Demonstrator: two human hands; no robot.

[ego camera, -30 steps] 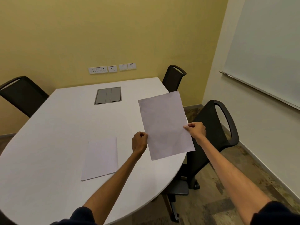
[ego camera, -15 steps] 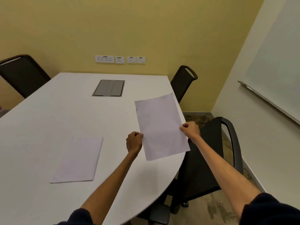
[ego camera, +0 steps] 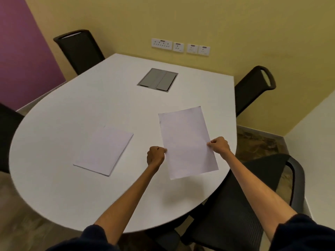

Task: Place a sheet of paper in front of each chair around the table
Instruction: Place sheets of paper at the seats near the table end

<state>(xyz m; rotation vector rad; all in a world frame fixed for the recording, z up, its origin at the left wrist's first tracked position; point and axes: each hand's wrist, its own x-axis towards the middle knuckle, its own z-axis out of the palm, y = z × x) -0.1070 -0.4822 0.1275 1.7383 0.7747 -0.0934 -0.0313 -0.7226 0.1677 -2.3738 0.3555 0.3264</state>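
I hold one white sheet of paper (ego camera: 186, 142) just above the right side of the white table (ego camera: 101, 105). My left hand (ego camera: 155, 155) pinches its left edge and my right hand (ego camera: 219, 145) pinches its right edge. A stack of white paper (ego camera: 104, 151) lies flat on the table to the left of my hands. Black chairs stand around the table: one at the near right (ego camera: 250, 196) under my right arm, one at the far right (ego camera: 253, 87), one at the far left (ego camera: 79, 49), and one at the left edge (ego camera: 7, 136).
A grey cable hatch (ego camera: 157, 79) is set into the table's far middle. Wall sockets (ego camera: 181, 46) line the yellow back wall. A purple wall (ego camera: 21, 51) stands at the left. Patterned floor (ego camera: 257, 142) shows between the right-hand chairs.
The view has swung left and down, bringing the far left chair and purple wall into sight. Both hands keep their pinch on the sheet, which sits lower over the table.
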